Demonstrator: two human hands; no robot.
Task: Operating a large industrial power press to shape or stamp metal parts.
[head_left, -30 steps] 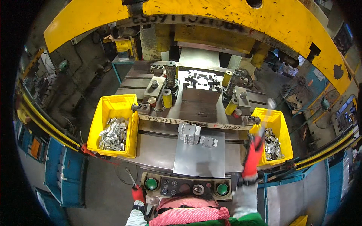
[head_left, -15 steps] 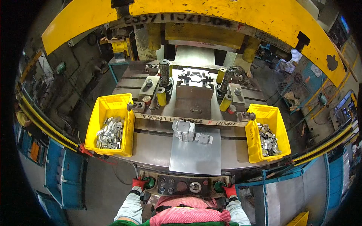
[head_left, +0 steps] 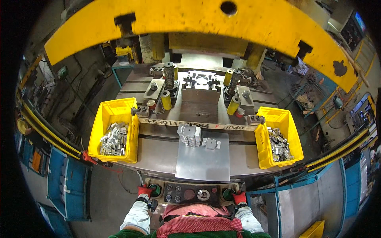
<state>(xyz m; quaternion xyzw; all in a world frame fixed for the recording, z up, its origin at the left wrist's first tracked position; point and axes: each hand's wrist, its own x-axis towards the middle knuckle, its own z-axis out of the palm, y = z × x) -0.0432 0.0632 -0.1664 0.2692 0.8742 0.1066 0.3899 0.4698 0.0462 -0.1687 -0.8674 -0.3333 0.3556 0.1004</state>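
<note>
Student: Which parts are labelled at the hands?

Tutor: The control panel (head_left: 197, 188), a wide, dark-faced box with a pale, worn rim, carries a round green button near each end. The left button (head_left: 155, 190) sits in a dark ring, with the red-gloved left hand (head_left: 145, 191) at its outer edge. The right button (head_left: 228, 194) is partly covered by the red-gloved right hand (head_left: 239, 198).

Student: And the slender metal rod (head_left: 140, 178)?

Tutor: It rises from the left glove, its top tilted slightly leftward; the grip itself is too small to make out.
</note>
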